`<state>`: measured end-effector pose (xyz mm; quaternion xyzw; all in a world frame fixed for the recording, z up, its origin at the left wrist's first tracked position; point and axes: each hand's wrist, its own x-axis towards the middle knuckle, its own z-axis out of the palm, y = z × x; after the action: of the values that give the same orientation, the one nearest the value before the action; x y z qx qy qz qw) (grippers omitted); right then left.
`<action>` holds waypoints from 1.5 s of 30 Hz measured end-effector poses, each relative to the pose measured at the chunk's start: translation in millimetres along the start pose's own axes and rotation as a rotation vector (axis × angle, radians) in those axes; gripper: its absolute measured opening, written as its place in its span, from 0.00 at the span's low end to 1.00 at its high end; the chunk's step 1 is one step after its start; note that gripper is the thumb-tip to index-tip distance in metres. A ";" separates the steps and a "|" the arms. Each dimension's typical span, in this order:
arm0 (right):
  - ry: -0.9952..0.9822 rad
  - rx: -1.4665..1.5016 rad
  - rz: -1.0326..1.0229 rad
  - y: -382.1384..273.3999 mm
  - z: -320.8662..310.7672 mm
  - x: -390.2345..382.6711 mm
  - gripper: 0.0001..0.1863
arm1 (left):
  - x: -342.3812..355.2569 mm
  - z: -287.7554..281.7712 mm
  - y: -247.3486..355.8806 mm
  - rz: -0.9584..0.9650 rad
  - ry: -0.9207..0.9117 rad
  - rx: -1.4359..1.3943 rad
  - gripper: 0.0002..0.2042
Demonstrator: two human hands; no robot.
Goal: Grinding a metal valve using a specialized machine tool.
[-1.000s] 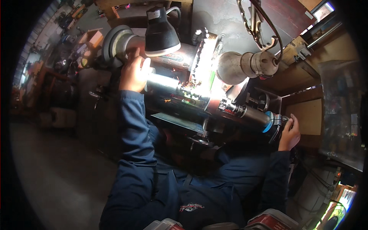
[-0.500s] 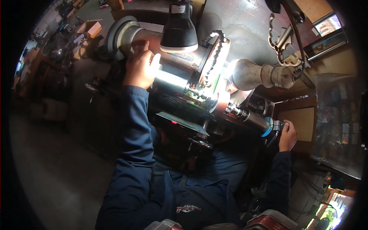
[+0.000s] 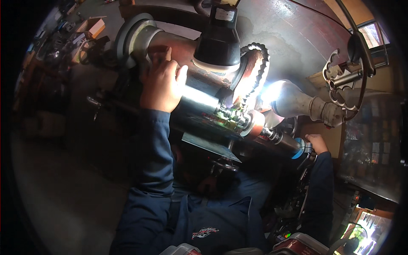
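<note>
My left hand [image 3: 163, 87] lies with its fingers spread on top of a grinding machine [image 3: 174, 46], beside a bright metal cylinder [image 3: 199, 97]. At the right end, my right hand [image 3: 318, 143] is closed beside a blue ring [image 3: 300, 148] on a steel tailstock barrel [image 3: 289, 144]. Whatever its fingers hold there is hidden. A shiny stepped shaft [image 3: 231, 114] runs between the cylinder and a reddish round collar [image 3: 256, 123]. Behind it stands a large round wheel guard [image 3: 250, 72], with a black segmented hose [image 3: 264, 59] curving over it.
A black work lamp [image 3: 217, 44] hangs over the machine; a beige lamp [image 3: 295, 100] shines from the right. A metal plate [image 3: 208, 147] and handwheel [image 3: 225, 164] stick out toward me. A jointed metal arm [image 3: 359, 55] stands at upper right. An open box [image 3: 91, 26] lies far left.
The view has shifted, so the lamps and machine appear farther right. My left hand stays on the machine. My right hand stays by the blue ring, its fingers now closer to it.
</note>
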<state>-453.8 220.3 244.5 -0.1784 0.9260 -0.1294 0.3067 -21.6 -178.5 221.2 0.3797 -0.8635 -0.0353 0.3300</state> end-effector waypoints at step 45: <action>-0.006 -0.612 -0.323 124.3 -35.6 38.6 0.16 | 5.8 -11.6 7.6 -0.137 -0.115 -0.042 0.12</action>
<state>-535.7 321.3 208.7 -0.4066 0.8809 0.1077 0.2171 -22.3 -174.8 235.8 0.4281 -0.8522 -0.0973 0.2847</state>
